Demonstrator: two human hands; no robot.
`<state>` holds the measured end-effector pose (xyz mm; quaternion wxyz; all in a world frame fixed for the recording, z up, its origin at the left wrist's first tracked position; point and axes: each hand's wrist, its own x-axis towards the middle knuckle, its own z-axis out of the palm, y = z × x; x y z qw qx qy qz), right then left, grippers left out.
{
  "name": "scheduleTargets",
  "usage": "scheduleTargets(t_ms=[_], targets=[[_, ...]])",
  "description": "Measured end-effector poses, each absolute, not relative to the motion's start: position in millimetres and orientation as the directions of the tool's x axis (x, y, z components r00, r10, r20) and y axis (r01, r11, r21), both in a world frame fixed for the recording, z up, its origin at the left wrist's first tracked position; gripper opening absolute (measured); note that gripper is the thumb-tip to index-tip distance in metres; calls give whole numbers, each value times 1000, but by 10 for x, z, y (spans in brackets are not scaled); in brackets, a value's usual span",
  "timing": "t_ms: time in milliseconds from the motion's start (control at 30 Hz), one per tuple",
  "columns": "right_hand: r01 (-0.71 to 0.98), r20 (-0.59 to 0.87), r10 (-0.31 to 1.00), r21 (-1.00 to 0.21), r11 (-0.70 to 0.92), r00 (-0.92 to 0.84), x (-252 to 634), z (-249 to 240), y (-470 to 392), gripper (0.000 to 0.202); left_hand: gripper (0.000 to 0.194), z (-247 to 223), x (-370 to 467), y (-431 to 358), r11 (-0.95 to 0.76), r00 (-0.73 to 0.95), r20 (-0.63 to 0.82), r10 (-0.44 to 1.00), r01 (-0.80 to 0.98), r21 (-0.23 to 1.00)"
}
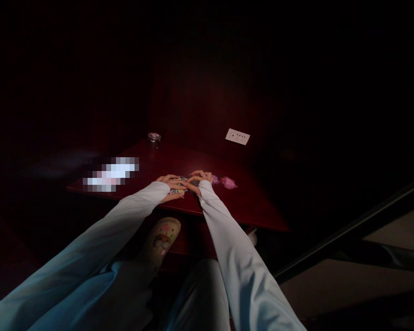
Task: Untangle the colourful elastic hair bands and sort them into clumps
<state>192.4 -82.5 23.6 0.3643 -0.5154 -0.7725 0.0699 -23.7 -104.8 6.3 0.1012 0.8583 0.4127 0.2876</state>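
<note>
On the dark red table, my left hand [171, 184] lies with its fingers stretched out and slightly apart over a small, flat, patterned piece [178, 191]. Close against its fingertips is my right hand [200, 179], its fingers bent and drawn together. Whatever those fingers pinch is hidden and too small to make out. Just right of the right hand lie a purple bunched item [215, 179] and a pink bunched item [228, 183]; their kind is unclear.
A clear lidded jar [154, 140] stands at the back left of the table [241, 207]. A bright pixelated patch [113, 174] covers something at the left. A white wall socket [238, 136] is behind. Below the table shows a decorated clog [163, 236].
</note>
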Motion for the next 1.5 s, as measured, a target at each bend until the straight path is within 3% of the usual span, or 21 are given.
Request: scheduleTargets(t_ms=[167, 367, 533, 667, 800, 967, 1167, 1333, 1500], targets=[[720, 505, 849, -532, 446, -154, 1942, 222, -772, 25, 36, 60, -239, -1044, -635, 494, 405, 769, 664, 396], [655, 487, 869, -686, 316, 91, 1997, 250, -681, 27, 37, 65, -249, -1012, -636, 505, 389, 771, 655, 409], [638, 447, 866, -739, 217, 223, 2000, 310, -650, 28, 39, 86, -250, -1017, -626, 495, 385, 779, 642, 443], [725, 418, 858, -684, 80, 300, 1975, 346, -580, 30, 37, 126, -273, -1032, -626, 487, 393, 780, 603, 494], [828, 424, 866, -561, 21, 265, 1932, 335, -483, 25, 42, 158, -322, -1012, -639, 449, 458, 767, 479, 602], [895, 430, 872, -446, -20, 233, 1896, 322, -428, 25, 56, 140, -336, -926, -600, 279, 531, 800, 353, 718], [785, 451, 855, -613, 87, 257, 1887, 349, -584, 28, 74, 195, -344, -883, -504, 135, 486, 864, 239, 830], [618, 513, 843, -613, 492, -161, 1887, 333, -816, 16, 83, 235, -368, -949, -450, 114, 437, 892, 137, 882], [606, 498, 815, -562, 563, -295, 1857, 349, -947, 11, 80, 195, -354, -917, -451, 129, 433, 892, 175, 875]])
